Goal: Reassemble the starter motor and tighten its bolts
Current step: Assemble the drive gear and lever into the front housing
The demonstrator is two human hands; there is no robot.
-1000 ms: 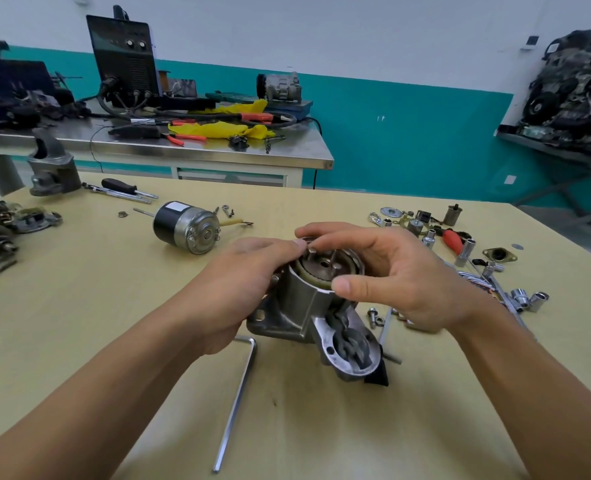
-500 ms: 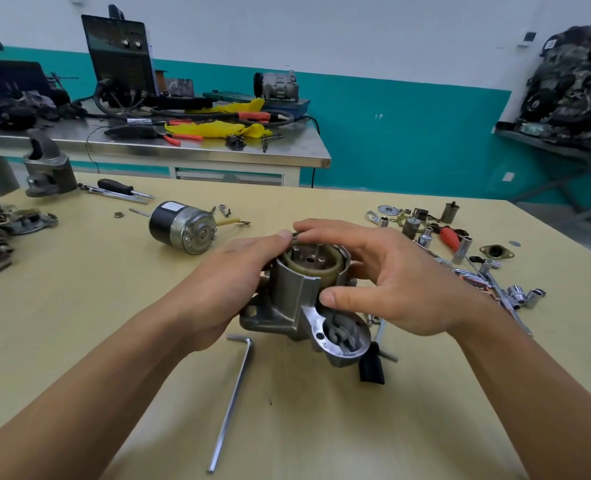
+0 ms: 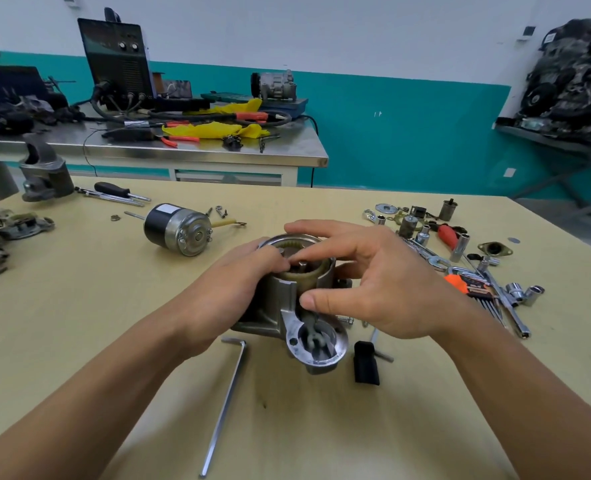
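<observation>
Head view looks down on a grey cast-metal starter motor housing (image 3: 280, 306) standing on a pale wooden surface (image 3: 79, 306), its round open end facing up and its smaller cup-shaped nose pointing toward the person. The left hand (image 3: 242, 282) wraps round the housing's left side, fingers curled, with the fingertips at the open rim. The right hand (image 3: 373, 282) clasps it from the other side: the thumb presses on the front wall, and the fingers arch over the top, one reaching into the opening where a beige toothed ring (image 3: 308, 273) shows.

Just in front of the housing lie a long L-shaped steel hex key (image 3: 226, 403) and a small black block (image 3: 366, 363). Farther back on the left a black-and-silver cylindrical motor body (image 3: 178, 228) lies on its side, well apart from the housing. To the right are scattered chrome sockets (image 3: 526, 292), a red-handled tool (image 3: 447, 235) and an orange-holdered set of hex keys (image 3: 467, 284).
</observation>
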